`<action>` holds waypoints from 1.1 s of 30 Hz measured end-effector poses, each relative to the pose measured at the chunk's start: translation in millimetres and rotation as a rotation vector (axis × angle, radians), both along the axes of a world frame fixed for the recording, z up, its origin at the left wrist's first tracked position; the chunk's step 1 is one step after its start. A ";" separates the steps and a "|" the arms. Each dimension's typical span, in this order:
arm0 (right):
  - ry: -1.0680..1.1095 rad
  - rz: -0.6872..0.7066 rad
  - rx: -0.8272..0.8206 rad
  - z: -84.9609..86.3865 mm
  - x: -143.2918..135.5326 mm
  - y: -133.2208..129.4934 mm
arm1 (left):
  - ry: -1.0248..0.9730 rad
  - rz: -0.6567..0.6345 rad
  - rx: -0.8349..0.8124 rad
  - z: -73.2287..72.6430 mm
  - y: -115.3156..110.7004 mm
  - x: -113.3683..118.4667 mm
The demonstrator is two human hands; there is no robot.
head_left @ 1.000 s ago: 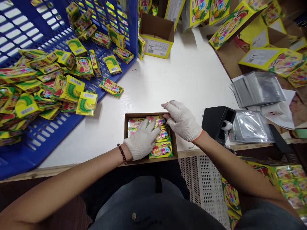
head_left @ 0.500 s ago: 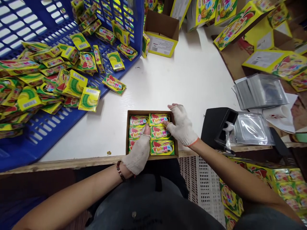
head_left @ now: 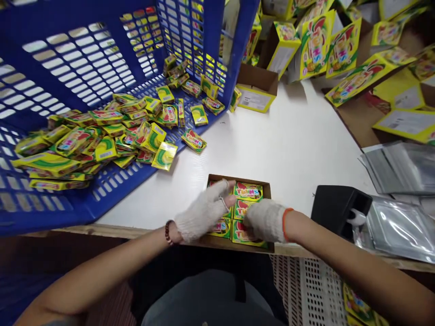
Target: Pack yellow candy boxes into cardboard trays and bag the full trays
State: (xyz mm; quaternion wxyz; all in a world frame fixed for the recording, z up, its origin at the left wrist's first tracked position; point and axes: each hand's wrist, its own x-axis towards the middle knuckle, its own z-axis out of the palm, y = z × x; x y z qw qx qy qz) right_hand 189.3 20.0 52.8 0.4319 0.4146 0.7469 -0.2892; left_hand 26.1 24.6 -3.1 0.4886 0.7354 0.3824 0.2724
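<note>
At six o'clock, both gloved hands, left (head_left: 204, 212) and right (head_left: 265, 221), lie spread flat on packets (head_left: 248, 191) in the box (head_left: 268, 186); best pressed evenly so rows sit level.

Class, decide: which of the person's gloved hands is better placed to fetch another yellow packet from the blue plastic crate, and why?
Probably the left hand: it lies over the brown cardboard box on the side facing the blue plastic crate, where yellow packets are piled. The right hand sits farther away.

Gloved hands (head_left: 234, 217) over packet-filled box (head_left: 268, 188)
</note>
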 end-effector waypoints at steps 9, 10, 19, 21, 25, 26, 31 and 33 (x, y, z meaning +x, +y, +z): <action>0.865 -0.484 0.275 2.5 2.4 63.9 | 0.977 -0.021 0.714 -24.9 176.5 -50.7; 0.916 -0.537 0.323 -4.7 0.6 73.0 | 1.015 -0.032 0.731 -28.1 182.9 -49.1; 1.142 -0.678 0.450 -31.5 -1.5 114.0 | 0.599 0.077 1.074 -5.4 111.8 -32.6; 1.100 -0.655 0.388 -23.9 0.4 109.9 | 0.582 0.200 0.978 -7.9 92.4 -42.1; 1.086 -0.923 0.527 -20.5 11.5 98.3 | 0.800 0.394 0.600 -24.4 70.5 -72.2; 1.123 -1.019 0.515 -22.8 14.8 95.4 | 0.862 0.368 0.550 -28.3 68.5 -77.7; 1.347 -1.356 0.293 -37.6 18.8 77.8 | 1.075 0.221 0.452 -33.0 72.5 -71.3; 1.389 -1.388 0.211 -39.9 13.6 68.8 | 1.114 0.251 0.373 -29.5 77.7 -59.8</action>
